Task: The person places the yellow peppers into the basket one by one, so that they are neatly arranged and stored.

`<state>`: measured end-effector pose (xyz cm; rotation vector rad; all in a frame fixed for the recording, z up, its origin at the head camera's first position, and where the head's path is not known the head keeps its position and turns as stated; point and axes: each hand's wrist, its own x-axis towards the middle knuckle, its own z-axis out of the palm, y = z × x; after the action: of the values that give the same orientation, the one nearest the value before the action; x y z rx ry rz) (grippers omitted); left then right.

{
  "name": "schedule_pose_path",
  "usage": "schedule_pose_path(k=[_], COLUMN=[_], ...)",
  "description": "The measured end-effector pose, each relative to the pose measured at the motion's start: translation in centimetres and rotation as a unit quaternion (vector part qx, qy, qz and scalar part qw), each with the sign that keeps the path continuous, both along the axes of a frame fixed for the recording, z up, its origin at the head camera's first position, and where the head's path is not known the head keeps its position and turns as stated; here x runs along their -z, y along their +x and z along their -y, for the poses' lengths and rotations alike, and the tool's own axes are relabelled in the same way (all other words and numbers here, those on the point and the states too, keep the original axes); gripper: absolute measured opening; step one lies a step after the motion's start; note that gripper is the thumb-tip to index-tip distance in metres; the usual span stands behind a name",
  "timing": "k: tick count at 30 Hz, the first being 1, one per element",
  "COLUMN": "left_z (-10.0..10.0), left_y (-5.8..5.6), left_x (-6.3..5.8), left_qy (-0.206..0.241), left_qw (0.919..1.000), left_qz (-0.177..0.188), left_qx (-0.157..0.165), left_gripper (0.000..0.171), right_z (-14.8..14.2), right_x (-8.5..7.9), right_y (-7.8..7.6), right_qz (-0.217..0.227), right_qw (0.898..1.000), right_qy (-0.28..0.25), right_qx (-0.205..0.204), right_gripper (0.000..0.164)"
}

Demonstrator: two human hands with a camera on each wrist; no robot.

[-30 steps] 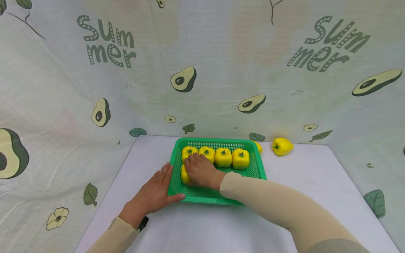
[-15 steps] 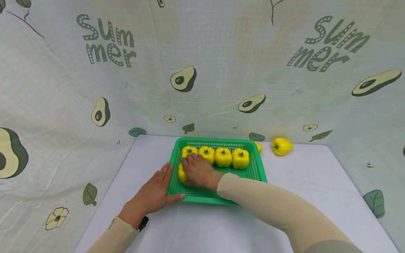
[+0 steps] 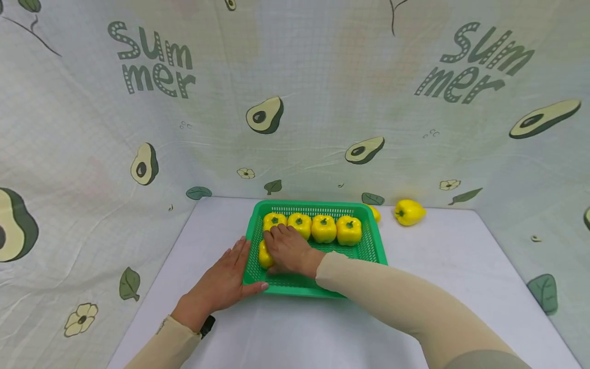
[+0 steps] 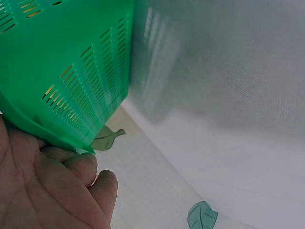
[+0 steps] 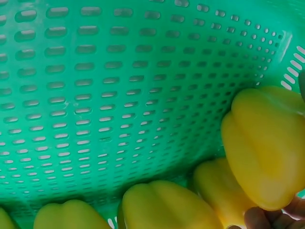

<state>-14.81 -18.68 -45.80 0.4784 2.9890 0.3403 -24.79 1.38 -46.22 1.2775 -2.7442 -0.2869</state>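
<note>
A green perforated plastic basket [image 3: 318,292] stands on the white table. My right hand [image 3: 289,250] reaches into its left part and grips a yellow bell pepper [image 3: 264,256], partly hidden under the fingers. In the right wrist view this bell pepper [image 5: 267,148] lies close to the basket's end wall, fingertips [image 5: 259,219] at its lower end. Several more yellow bell peppers [image 3: 324,229] line the far side inside the basket. Along the left rim lies my left hand [image 3: 223,279], fingers straight, thumb over the front rim; the left wrist view has its fingers [image 4: 81,167] at the basket's edge.
Another yellow bell pepper [image 3: 409,212] lies on the table [image 3: 442,256] at the back right. A further yellow thing [image 3: 375,212] shows partly behind the basket's back right corner. A printed cloth [image 3: 313,77] hangs behind and at both sides.
My right hand has shifted slightly left with the bell pepper, nearer the basket's left wall. My left hand has stayed at the rim. The head view has swung very slightly.
</note>
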Motion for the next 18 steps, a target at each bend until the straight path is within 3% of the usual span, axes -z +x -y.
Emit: schedule_pose_path(k=[5, 11, 18], left_z=[-0.3, -0.4, -0.2], left_y=[-0.2, -0.2, 0.0], left_x=[0.0, 0.1, 0.0], left_qy=[0.003, 0.006, 0.021], left_qw=[1.0000, 0.9999, 0.9994], left_qz=[0.000, 0.014, 0.025], left_qx=[0.004, -0.006, -0.015], left_gripper=[0.120, 0.123, 0.123], right_z=[-1.1, -4.0, -10.4], right_x=[-1.0, -3.8, -6.9], right_y=[0.2, 0.7, 0.2], right_qz=[-0.002, 0.000, -0.086], right_qw=[1.000, 0.999, 0.992], right_qy=[-0.002, -0.039, -0.093], right_qx=[-0.007, -0.015, -0.015], right_gripper=[0.096, 0.100, 0.092])
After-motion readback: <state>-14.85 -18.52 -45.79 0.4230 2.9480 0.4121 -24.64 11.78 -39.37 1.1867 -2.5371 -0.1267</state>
